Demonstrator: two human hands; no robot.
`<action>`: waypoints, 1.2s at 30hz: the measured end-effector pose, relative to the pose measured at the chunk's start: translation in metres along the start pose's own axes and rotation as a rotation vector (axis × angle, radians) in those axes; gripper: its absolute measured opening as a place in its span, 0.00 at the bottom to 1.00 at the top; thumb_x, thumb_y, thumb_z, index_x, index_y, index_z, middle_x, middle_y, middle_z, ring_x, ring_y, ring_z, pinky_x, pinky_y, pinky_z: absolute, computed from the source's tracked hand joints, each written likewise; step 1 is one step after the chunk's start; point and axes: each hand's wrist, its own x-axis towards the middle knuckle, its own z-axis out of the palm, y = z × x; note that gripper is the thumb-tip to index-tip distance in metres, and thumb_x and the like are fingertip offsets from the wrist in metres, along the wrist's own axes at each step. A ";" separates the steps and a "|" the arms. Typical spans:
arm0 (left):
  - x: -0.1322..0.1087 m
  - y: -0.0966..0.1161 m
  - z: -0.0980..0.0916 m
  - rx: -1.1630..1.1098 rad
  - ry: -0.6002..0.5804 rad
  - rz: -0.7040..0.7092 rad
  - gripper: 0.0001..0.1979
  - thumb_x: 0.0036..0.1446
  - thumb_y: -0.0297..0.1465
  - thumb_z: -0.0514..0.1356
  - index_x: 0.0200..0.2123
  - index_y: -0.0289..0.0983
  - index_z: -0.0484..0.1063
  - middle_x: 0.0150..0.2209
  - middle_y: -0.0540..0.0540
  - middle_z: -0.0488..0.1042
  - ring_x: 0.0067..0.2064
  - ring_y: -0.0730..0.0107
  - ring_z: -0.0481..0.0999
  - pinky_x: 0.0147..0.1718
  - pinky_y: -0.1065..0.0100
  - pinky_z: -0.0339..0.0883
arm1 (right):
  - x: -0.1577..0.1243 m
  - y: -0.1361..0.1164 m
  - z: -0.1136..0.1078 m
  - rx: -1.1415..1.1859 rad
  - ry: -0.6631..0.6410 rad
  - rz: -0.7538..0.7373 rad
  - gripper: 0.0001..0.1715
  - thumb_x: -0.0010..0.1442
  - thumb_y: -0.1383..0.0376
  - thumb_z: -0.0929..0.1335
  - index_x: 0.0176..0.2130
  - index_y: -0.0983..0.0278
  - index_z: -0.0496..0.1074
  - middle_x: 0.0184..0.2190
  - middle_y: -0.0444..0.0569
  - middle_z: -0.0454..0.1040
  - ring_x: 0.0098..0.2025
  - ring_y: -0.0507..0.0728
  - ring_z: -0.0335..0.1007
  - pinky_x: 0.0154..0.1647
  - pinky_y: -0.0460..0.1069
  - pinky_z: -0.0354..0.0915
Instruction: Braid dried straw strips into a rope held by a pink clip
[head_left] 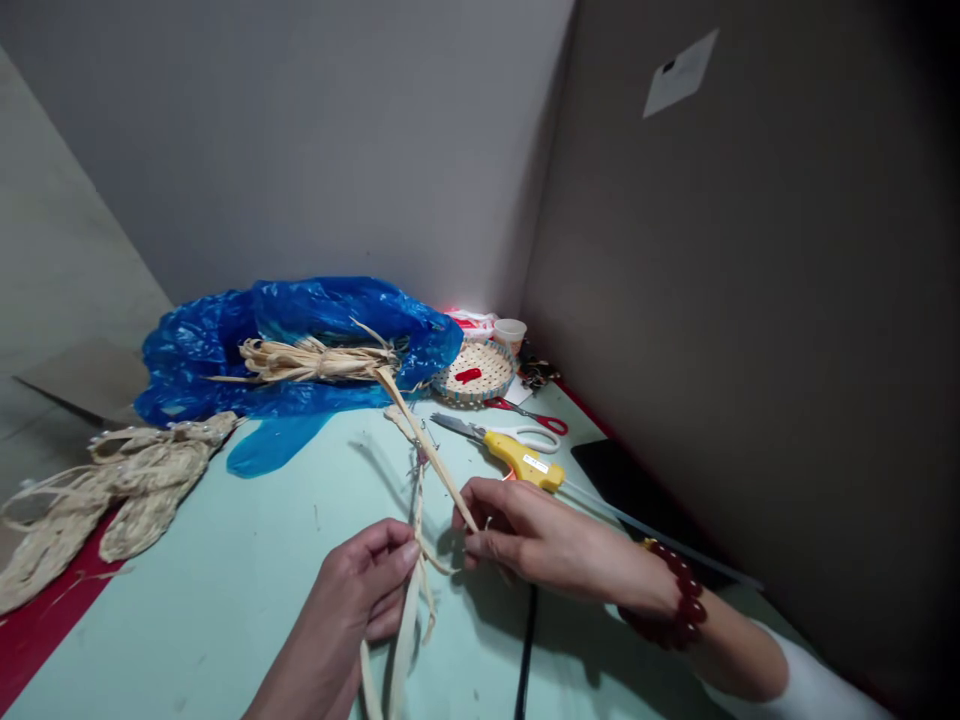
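My left hand [358, 600] pinches a bunch of pale dried straw strips [409, 620] that hang down toward the near edge of the light green table [225, 580]. My right hand [532, 535], with a dark red bead bracelet [679, 595] on the wrist, pinches one long strip [420, 430]. That strip runs up and left to a tied bundle of straw [315, 360] lying on a blue plastic bag [300, 340]. The two hands are close together, fingers closed on the straw.
A yellow glue gun [525, 462] and its black cord [525, 650] lie just beyond my right hand. Scissors [495, 432], a small woven tray [476, 372] with a red piece, and a cup [510, 332] sit near the corner. Woven straw pieces [112, 490] lie left. Walls close the back and right.
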 end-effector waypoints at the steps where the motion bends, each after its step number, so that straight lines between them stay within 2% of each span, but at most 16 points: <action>1: 0.001 -0.001 0.000 0.016 0.015 0.009 0.10 0.48 0.34 0.68 0.28 0.33 0.71 0.17 0.59 0.57 0.18 0.86 0.45 0.17 0.80 0.40 | 0.004 0.001 0.003 0.029 -0.014 0.009 0.05 0.63 0.64 0.63 0.34 0.63 0.64 0.28 0.43 0.69 0.28 0.49 0.62 0.26 0.43 0.56; 3: 0.002 -0.001 0.000 0.048 0.047 0.018 0.11 0.48 0.35 0.68 0.29 0.34 0.73 0.18 0.57 0.60 0.19 0.85 0.49 0.17 0.80 0.45 | 0.010 0.003 0.008 0.082 -0.033 0.028 0.11 0.65 0.60 0.62 0.33 0.64 0.65 0.26 0.43 0.70 0.26 0.49 0.62 0.26 0.43 0.56; 6: 0.003 -0.001 0.002 0.073 0.084 0.013 0.12 0.44 0.35 0.70 0.28 0.34 0.74 0.19 0.57 0.61 0.18 0.87 0.47 0.17 0.80 0.41 | 0.012 0.004 0.013 0.090 -0.002 0.025 0.16 0.62 0.55 0.64 0.31 0.64 0.67 0.23 0.40 0.66 0.25 0.48 0.59 0.24 0.43 0.54; 8: 0.003 -0.001 0.003 0.093 0.107 0.006 0.13 0.42 0.36 0.70 0.27 0.34 0.75 0.17 0.58 0.60 0.18 0.87 0.45 0.16 0.80 0.39 | 0.011 0.003 0.015 0.042 0.033 0.019 0.17 0.60 0.54 0.67 0.28 0.64 0.67 0.21 0.39 0.63 0.24 0.48 0.56 0.23 0.43 0.51; 10: 0.002 -0.001 0.005 0.122 0.138 -0.009 0.14 0.42 0.37 0.71 0.28 0.34 0.75 0.16 0.58 0.60 0.17 0.87 0.46 0.16 0.80 0.41 | 0.010 0.003 0.018 -0.033 0.053 0.021 0.19 0.60 0.57 0.66 0.23 0.65 0.63 0.18 0.38 0.58 0.22 0.47 0.52 0.22 0.44 0.47; 13: 0.001 -0.002 0.007 0.154 0.211 -0.040 0.15 0.39 0.37 0.72 0.30 0.36 0.76 0.18 0.54 0.67 0.17 0.85 0.53 0.17 0.79 0.50 | 0.007 0.005 0.021 -0.086 0.062 0.004 0.21 0.62 0.60 0.64 0.21 0.64 0.56 0.16 0.38 0.54 0.20 0.47 0.48 0.21 0.46 0.45; 16: 0.001 -0.004 0.009 0.173 0.280 -0.054 0.17 0.37 0.36 0.72 0.32 0.36 0.77 0.22 0.51 0.73 0.19 0.80 0.62 0.21 0.76 0.61 | 0.005 0.007 0.021 -0.036 0.053 0.011 0.21 0.62 0.59 0.63 0.22 0.64 0.56 0.17 0.38 0.55 0.21 0.47 0.50 0.21 0.45 0.47; 21: 0.001 -0.006 0.012 0.203 0.377 -0.017 0.15 0.34 0.34 0.72 0.29 0.34 0.77 0.25 0.47 0.78 0.30 0.68 0.76 0.28 0.74 0.69 | 0.002 0.005 0.020 -0.007 0.044 0.070 0.20 0.61 0.59 0.64 0.22 0.63 0.57 0.18 0.39 0.57 0.21 0.48 0.51 0.20 0.45 0.48; 23: 0.001 -0.005 0.014 0.175 0.366 0.007 0.16 0.33 0.32 0.73 0.29 0.35 0.76 0.25 0.48 0.78 0.31 0.67 0.77 0.30 0.74 0.70 | 0.001 0.004 0.019 -0.002 0.036 0.090 0.20 0.61 0.58 0.64 0.22 0.63 0.57 0.18 0.39 0.57 0.21 0.48 0.51 0.19 0.46 0.47; 27: 0.002 -0.003 0.015 0.092 0.288 0.027 0.20 0.33 0.32 0.73 0.33 0.39 0.73 0.24 0.51 0.76 0.24 0.74 0.73 0.22 0.77 0.65 | -0.001 0.004 0.019 -0.001 0.030 0.106 0.21 0.62 0.57 0.63 0.22 0.63 0.58 0.18 0.40 0.58 0.22 0.49 0.53 0.19 0.46 0.47; 30: 0.004 -0.002 0.013 0.126 0.204 0.037 0.15 0.35 0.34 0.72 0.28 0.36 0.75 0.23 0.49 0.75 0.25 0.74 0.72 0.24 0.77 0.63 | -0.001 0.005 0.019 -0.009 0.041 0.120 0.21 0.62 0.56 0.63 0.22 0.63 0.59 0.18 0.41 0.59 0.22 0.49 0.52 0.20 0.46 0.47; 34: 0.006 0.000 0.010 0.167 0.089 -0.090 0.11 0.39 0.35 0.70 0.24 0.34 0.77 0.16 0.51 0.70 0.18 0.81 0.63 0.17 0.79 0.51 | 0.001 0.005 0.021 -0.007 0.010 0.166 0.21 0.61 0.55 0.64 0.23 0.64 0.61 0.19 0.41 0.61 0.23 0.49 0.53 0.20 0.45 0.47; 36: 0.007 0.001 0.009 0.137 0.054 -0.066 0.11 0.38 0.35 0.70 0.23 0.33 0.77 0.17 0.50 0.72 0.19 0.78 0.66 0.19 0.78 0.54 | 0.002 0.005 0.022 0.028 -0.010 0.175 0.19 0.61 0.56 0.63 0.24 0.64 0.62 0.20 0.42 0.64 0.24 0.49 0.55 0.21 0.44 0.48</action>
